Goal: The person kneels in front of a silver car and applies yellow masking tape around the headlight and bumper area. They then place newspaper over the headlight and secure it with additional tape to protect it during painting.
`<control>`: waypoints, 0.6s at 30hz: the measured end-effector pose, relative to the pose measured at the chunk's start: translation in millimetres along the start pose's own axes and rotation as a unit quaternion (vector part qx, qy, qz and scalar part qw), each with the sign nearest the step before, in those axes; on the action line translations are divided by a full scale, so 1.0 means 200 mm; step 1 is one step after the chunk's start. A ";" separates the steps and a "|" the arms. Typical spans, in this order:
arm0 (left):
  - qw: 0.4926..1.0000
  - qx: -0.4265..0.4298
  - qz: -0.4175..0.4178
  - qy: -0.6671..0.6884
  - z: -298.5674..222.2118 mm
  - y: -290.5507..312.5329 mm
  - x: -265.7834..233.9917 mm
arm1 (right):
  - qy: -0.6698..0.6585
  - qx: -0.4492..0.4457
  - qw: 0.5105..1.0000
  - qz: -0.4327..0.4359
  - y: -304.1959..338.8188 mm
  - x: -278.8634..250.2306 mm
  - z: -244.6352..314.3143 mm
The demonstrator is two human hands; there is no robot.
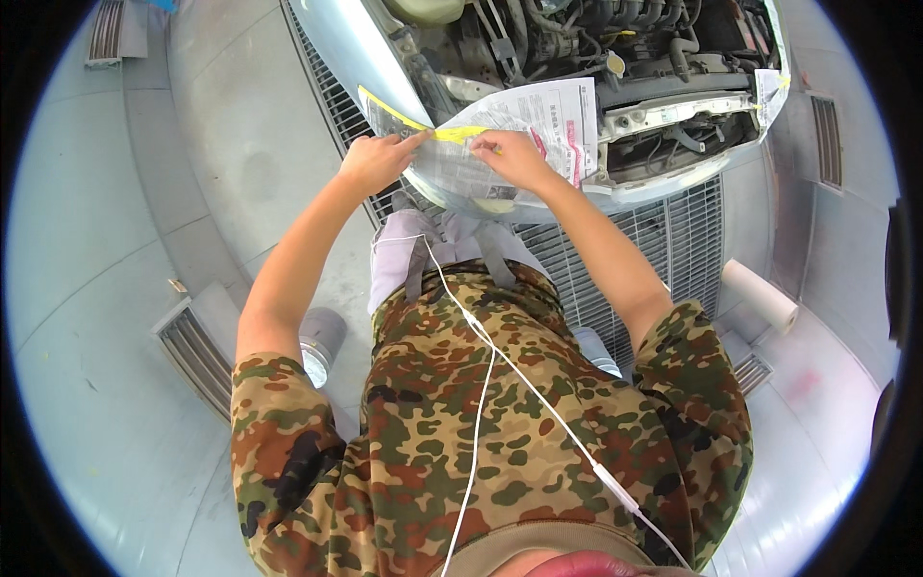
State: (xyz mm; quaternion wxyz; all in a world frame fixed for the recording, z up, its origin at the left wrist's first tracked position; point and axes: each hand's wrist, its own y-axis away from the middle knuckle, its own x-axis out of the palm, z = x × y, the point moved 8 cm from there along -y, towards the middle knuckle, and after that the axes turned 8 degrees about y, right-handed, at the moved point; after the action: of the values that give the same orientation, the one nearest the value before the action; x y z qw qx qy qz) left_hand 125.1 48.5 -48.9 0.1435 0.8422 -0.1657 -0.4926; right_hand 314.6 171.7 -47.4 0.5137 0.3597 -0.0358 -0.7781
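Observation:
Yellow masking tape (452, 135) runs along the top edge of newspaper sheets (548, 115) that cover the front corner of a light-coloured car (356, 53). On the tape's left part, my left hand (377, 163) presses with an outstretched index finger. My right hand (514, 159) pinches at the right part of the tape, its thumb and fingertips close together. Another strip of yellow tape, with printed paper beneath it, slants up and left along the fender. The underside of my right fingers is hidden.
Behind the newspaper lies the open engine bay (577, 43). A metal floor grating (663, 245) runs below the car's front. There is a grey bucket (322, 337) by my left side and a white roll (760, 293) on the right. A white cable (478, 332) hangs down my front.

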 end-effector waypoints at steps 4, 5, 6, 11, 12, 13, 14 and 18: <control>1.000 -0.026 -0.008 -0.010 -0.03 0.01 -0.01 | 0.005 -0.018 1.000 -0.005 -0.05 -0.01 0.07; 0.999 -0.032 -0.004 -0.012 -0.03 0.01 -0.01 | 0.007 -0.011 1.000 0.003 -0.07 -0.01 0.08; 0.999 -0.039 -0.001 -0.014 -0.03 0.01 -0.01 | 0.015 -0.014 1.000 0.002 -0.08 -0.02 0.10; 0.990 0.023 -0.138 0.030 -0.13 0.06 -0.06 | 0.001 -0.010 1.000 0.019 -0.15 -0.04 0.16; 0.983 0.028 -0.170 0.060 -0.15 0.08 -0.07 | 0.005 -0.019 1.000 0.021 -0.16 -0.04 0.18; 0.969 -0.018 -0.188 0.160 -0.13 0.09 -0.05 | 0.010 -0.022 0.999 0.024 -0.17 -0.03 0.19; 0.945 -0.074 -0.186 0.257 -0.11 0.09 -0.01 | 0.015 -0.017 0.999 0.031 -0.18 -0.02 0.19; 0.771 -0.184 -0.202 0.574 -0.10 0.09 0.18 | 0.047 -0.027 0.994 0.095 -0.22 0.05 0.21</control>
State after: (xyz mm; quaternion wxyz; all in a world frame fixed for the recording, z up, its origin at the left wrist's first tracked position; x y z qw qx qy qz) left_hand 156.8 19.7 -60.0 0.2612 0.9398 0.2158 0.0442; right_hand 252.9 170.6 -40.4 0.5961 0.3773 -0.0248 -0.7083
